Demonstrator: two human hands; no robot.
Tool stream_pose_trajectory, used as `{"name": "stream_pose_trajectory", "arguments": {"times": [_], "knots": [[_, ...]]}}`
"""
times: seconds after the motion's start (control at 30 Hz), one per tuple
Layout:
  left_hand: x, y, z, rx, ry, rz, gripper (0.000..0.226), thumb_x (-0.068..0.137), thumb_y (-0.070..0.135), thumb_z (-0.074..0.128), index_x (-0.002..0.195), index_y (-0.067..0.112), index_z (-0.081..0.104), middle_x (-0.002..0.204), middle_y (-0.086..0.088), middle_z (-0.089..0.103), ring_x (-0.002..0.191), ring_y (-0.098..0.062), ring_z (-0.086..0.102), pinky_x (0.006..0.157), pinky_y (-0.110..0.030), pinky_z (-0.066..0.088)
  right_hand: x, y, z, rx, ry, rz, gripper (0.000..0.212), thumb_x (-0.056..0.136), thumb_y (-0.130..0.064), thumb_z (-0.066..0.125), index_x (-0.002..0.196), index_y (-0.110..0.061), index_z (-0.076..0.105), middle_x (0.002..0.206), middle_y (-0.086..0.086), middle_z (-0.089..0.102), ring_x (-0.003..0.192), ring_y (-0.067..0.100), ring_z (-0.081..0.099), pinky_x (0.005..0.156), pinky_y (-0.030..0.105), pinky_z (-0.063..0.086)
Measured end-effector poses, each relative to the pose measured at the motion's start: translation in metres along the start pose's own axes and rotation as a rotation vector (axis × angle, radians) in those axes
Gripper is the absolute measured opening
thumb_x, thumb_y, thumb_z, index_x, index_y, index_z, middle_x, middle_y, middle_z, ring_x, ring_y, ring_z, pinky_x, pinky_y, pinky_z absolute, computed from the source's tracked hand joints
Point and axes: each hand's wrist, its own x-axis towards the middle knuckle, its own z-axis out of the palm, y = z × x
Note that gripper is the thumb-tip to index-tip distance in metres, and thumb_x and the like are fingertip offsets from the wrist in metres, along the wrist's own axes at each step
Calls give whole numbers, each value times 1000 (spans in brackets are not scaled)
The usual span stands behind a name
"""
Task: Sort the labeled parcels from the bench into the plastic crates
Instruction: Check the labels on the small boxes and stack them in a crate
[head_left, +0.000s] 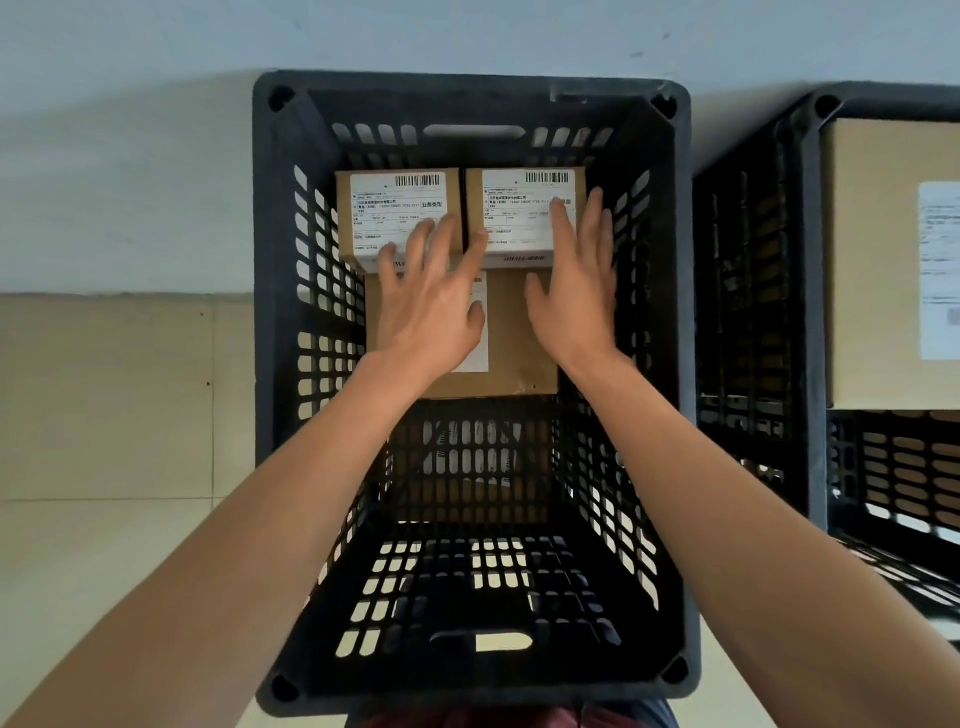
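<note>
A black slotted plastic crate (680, 364) stands on the floor below me. At its far end lie two small brown parcels with white barcode labels, one on the left (379, 208) and one on the right (514, 202). A larger flat brown parcel (514, 343) lies just nearer, partly under my hands. My left hand (431, 301) reaches into the crate with fingers spread and straight, over the left parcel's near edge. My right hand (576, 280) is flat, fingers straight, on or just above the right parcel's label. Neither hand grips anything.
A second black crate (810, 312) stands close on the right, holding a big brown labeled box (878, 270). Both crates stand against a pale wall (130, 182). Beige floor tiles (104, 415) show on the left. The near half of the first crate shows its slotted bottom.
</note>
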Motion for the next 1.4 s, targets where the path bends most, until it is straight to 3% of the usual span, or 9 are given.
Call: {"name": "stream_pose_trajectory", "arguments": {"times": [0.23, 0.47, 0.77, 0.97, 1.03, 1.13, 1.2, 1.27, 1.4], "knots": [[-13, -16, 3, -30, 56, -89, 77, 88, 27, 75, 155, 19, 39, 165, -20, 25, 155, -42, 18, 120, -69, 22, -27, -1, 16, -340, -90, -220, 94, 93, -4, 65, 167, -26, 12, 174, 13, -8, 160, 37, -10, 127, 65, 5], [-14, -26, 11, -20, 32, -46, 89, 83, 28, 77, 159, 19, 33, 167, -20, 23, 156, -43, 18, 121, -70, 20, -23, -5, 17, -386, -197, -193, 97, 94, -19, 65, 167, -33, 1, 174, 6, -15, 159, 34, -18, 124, 71, 0], [-5, -31, -9, -127, -71, -86, 82, 89, 36, 74, 159, 30, 34, 168, -8, 22, 156, -34, 16, 125, -62, 16, -18, -15, 1, -355, -216, -174, 80, 96, -30, 63, 164, -28, 21, 175, 8, 4, 160, 37, 0, 124, 70, 9], [-2, -30, -28, -343, -34, -171, 55, 99, 32, 65, 151, 24, 51, 161, -5, 38, 153, -29, 24, 124, -58, 21, -16, -27, -10, 25, -67, -29, 57, 98, -17, 63, 153, -17, 48, 165, 9, 37, 155, 31, 25, 125, 62, 21], [-10, -29, -32, -449, 41, -185, 51, 99, 24, 64, 149, 20, 54, 159, -5, 43, 153, -28, 27, 125, -53, 23, -27, -31, -21, 220, -27, 35, 53, 101, -12, 62, 153, -15, 49, 162, 9, 43, 152, 25, 34, 124, 38, 31], [-27, -21, -42, -677, 61, -196, 48, 101, 19, 63, 148, 18, 54, 154, -2, 50, 148, -21, 37, 125, -45, 28, -51, -39, -42, 442, -25, 188, 49, 105, -15, 59, 153, -20, 49, 155, -1, 51, 141, 8, 45, 99, 4, 36], [-39, -12, -52, -809, 24, -195, 46, 103, 20, 61, 149, 20, 53, 152, 2, 53, 143, -12, 42, 122, -35, 31, -68, -42, -52, 548, 4, 258, 45, 105, -19, 59, 150, -23, 53, 149, -6, 57, 135, 4, 50, 102, 9, 42], [-51, -3, -63, -899, -2, -207, 43, 104, 21, 60, 147, 23, 55, 144, 6, 59, 133, -5, 49, 110, -21, 36, -84, -43, -61, 660, 49, 316, 38, 105, -21, 60, 142, -24, 61, 137, -9, 65, 129, 5, 58, 109, 30, 50], [-76, 17, -84, -999, 2, -210, 40, 103, 23, 60, 143, 25, 60, 130, 13, 65, 114, 9, 56, 91, -8, 39, -118, -47, -88, 862, 66, 392, 33, 104, -26, 61, 137, -27, 65, 127, -15, 69, 123, 4, 62, 99, 30, 56]]}}
